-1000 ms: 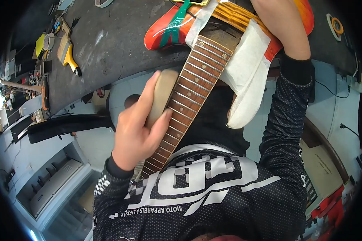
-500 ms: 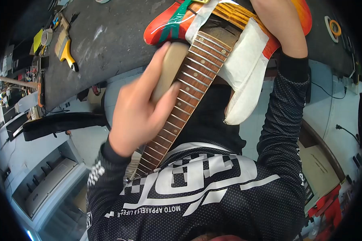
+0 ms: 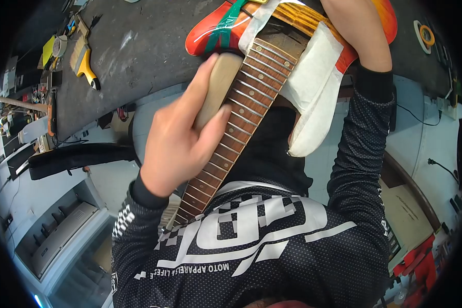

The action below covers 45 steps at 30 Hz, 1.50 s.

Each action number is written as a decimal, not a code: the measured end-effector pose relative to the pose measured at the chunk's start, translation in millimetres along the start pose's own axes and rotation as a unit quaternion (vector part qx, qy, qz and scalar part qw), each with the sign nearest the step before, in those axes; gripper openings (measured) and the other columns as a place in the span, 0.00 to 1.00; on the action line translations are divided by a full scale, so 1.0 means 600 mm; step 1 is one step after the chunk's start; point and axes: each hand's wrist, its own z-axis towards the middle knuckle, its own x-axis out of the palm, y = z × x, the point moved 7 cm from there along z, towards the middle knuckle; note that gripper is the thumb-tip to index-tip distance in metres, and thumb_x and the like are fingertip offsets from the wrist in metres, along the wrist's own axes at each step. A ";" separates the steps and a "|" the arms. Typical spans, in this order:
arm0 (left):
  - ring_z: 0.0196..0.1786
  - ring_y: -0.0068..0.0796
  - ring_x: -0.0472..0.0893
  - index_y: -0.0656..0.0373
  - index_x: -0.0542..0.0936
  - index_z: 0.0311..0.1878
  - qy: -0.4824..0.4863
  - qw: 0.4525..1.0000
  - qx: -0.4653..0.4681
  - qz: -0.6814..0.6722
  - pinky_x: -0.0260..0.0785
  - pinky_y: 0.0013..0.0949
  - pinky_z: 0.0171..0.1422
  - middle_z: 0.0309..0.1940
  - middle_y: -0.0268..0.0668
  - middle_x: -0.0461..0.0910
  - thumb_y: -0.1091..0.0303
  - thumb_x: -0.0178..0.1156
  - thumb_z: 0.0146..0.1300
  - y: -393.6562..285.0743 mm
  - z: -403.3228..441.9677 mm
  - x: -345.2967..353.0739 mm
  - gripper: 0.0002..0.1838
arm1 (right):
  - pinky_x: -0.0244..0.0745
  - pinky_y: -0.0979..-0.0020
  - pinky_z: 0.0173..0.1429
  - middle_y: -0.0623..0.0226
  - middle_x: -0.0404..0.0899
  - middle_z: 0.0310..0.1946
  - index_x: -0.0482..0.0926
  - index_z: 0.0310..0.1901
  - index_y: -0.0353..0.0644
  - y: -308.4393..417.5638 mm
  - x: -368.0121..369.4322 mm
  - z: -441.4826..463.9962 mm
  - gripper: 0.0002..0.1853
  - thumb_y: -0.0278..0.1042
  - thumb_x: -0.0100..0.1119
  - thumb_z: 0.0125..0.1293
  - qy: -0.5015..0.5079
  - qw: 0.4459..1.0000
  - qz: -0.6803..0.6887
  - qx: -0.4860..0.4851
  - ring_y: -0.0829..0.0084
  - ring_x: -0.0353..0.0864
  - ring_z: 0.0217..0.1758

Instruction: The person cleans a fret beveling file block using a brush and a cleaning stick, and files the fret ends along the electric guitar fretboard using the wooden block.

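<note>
My left hand (image 3: 182,131) is wrapped round a beige block (image 3: 219,84), with the thumb on its right side and the fingers along its left. The block lies against the left edge of a fretted guitar neck (image 3: 242,110), near its upper end. Green tape (image 3: 224,32) and pale masking paper (image 3: 315,84) cover parts of the red-orange guitar body (image 3: 205,36). My right forearm reaches over the body at the top right. My right hand is beyond the top edge of the view.
On the dark workbench (image 3: 138,61) lie a yellow-handled brush (image 3: 86,66) and tape rolls (image 3: 426,35). Tools crowd its left end. A long black object (image 3: 82,158) extends left of my left arm, and red cloth (image 3: 418,263) shows at the lower right.
My left hand and the block have moved up along the neck from their place a second ago. Over the last half second they have hardly shifted. The view has tilted slightly.
</note>
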 end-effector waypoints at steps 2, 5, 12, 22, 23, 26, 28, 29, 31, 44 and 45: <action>0.45 0.56 0.93 0.63 0.70 0.86 0.005 1.000 0.013 0.020 0.84 0.44 0.53 0.51 0.57 0.91 0.73 0.70 0.71 0.003 -0.044 -0.011 0.41 | 0.71 0.47 0.83 0.38 0.77 0.71 0.85 0.59 0.27 0.002 0.001 -0.002 0.18 0.28 0.60 0.73 -0.013 1.000 0.004 -0.003 0.38 0.76 0.77; 0.43 0.56 0.92 0.61 0.69 0.86 0.014 0.999 0.002 0.035 0.83 0.45 0.51 0.46 0.58 0.90 0.72 0.70 0.71 0.004 -0.059 -0.013 0.41 | 0.71 0.47 0.83 0.37 0.77 0.71 0.84 0.58 0.26 -0.001 0.002 -0.012 0.17 0.28 0.60 0.73 0.001 0.992 -0.078 -0.095 0.37 0.75 0.78; 0.41 0.53 0.92 0.61 0.69 0.87 -0.010 1.000 0.022 0.009 0.83 0.44 0.49 0.43 0.57 0.90 0.72 0.70 0.71 0.004 -0.028 -0.004 0.41 | 0.73 0.47 0.81 0.37 0.78 0.69 0.84 0.56 0.26 0.004 0.001 -0.006 0.16 0.28 0.61 0.72 -0.008 0.994 -0.072 -0.080 0.38 0.77 0.75; 0.45 0.57 0.93 0.61 0.70 0.86 -0.020 0.999 0.033 0.012 0.84 0.45 0.51 0.47 0.58 0.92 0.72 0.70 0.72 0.000 0.010 0.005 0.40 | 0.74 0.48 0.80 0.38 0.79 0.67 0.86 0.54 0.28 -0.004 0.010 -0.013 0.15 0.28 0.61 0.71 0.009 0.995 -0.074 -0.066 0.39 0.77 0.74; 0.46 0.57 0.93 0.61 0.70 0.86 -0.020 0.999 0.042 0.013 0.84 0.45 0.51 0.47 0.58 0.92 0.71 0.70 0.72 0.001 0.004 0.002 0.40 | 0.74 0.48 0.81 0.39 0.80 0.67 0.86 0.55 0.28 -0.002 0.009 -0.012 0.15 0.28 0.61 0.72 0.008 0.994 -0.078 -0.075 0.39 0.77 0.75; 0.46 0.57 0.93 0.60 0.70 0.86 -0.018 0.999 0.041 0.018 0.84 0.45 0.52 0.47 0.58 0.91 0.71 0.70 0.73 -0.001 0.014 0.001 0.39 | 0.73 0.48 0.82 0.40 0.80 0.69 0.86 0.59 0.28 -0.003 0.004 -0.011 0.18 0.28 0.60 0.72 0.003 0.993 -0.074 -0.093 0.40 0.77 0.75; 0.46 0.57 0.93 0.60 0.70 0.86 -0.010 1.000 0.013 0.019 0.84 0.45 0.52 0.46 0.59 0.91 0.72 0.69 0.73 -0.010 0.042 0.006 0.39 | 0.72 0.48 0.83 0.41 0.79 0.70 0.86 0.61 0.28 -0.004 0.005 -0.008 0.19 0.27 0.60 0.73 -0.010 0.995 -0.039 -0.089 0.40 0.77 0.76; 0.45 0.57 0.93 0.60 0.70 0.86 -0.019 1.000 0.023 0.008 0.84 0.45 0.52 0.46 0.59 0.91 0.71 0.69 0.73 -0.008 0.048 0.008 0.39 | 0.72 0.48 0.83 0.41 0.79 0.70 0.85 0.61 0.28 -0.003 0.008 -0.007 0.19 0.27 0.60 0.73 -0.014 0.995 -0.052 -0.088 0.40 0.77 0.76; 0.44 0.57 0.93 0.60 0.71 0.86 -0.030 0.999 0.044 0.001 0.83 0.45 0.52 0.45 0.59 0.90 0.70 0.70 0.73 0.000 0.038 0.009 0.39 | 0.71 0.48 0.84 0.41 0.79 0.71 0.85 0.61 0.27 -0.005 0.016 -0.011 0.19 0.28 0.60 0.74 -0.020 0.993 -0.077 -0.084 0.39 0.76 0.76; 0.50 0.57 0.94 0.60 0.71 0.85 -0.025 0.998 0.049 0.005 0.85 0.43 0.57 0.50 0.60 0.91 0.70 0.70 0.73 -0.001 0.026 0.005 0.39 | 0.70 0.48 0.85 0.41 0.79 0.71 0.85 0.60 0.25 -0.007 0.013 -0.021 0.19 0.28 0.61 0.73 0.018 0.993 -0.082 -0.078 0.39 0.76 0.77; 0.51 0.57 0.94 0.60 0.71 0.86 -0.028 0.998 0.048 0.003 0.85 0.44 0.58 0.52 0.60 0.91 0.71 0.70 0.73 -0.004 0.031 0.006 0.39 | 0.70 0.48 0.85 0.41 0.79 0.70 0.85 0.60 0.25 -0.004 0.012 -0.016 0.19 0.28 0.61 0.73 0.029 0.992 -0.092 -0.085 0.39 0.76 0.77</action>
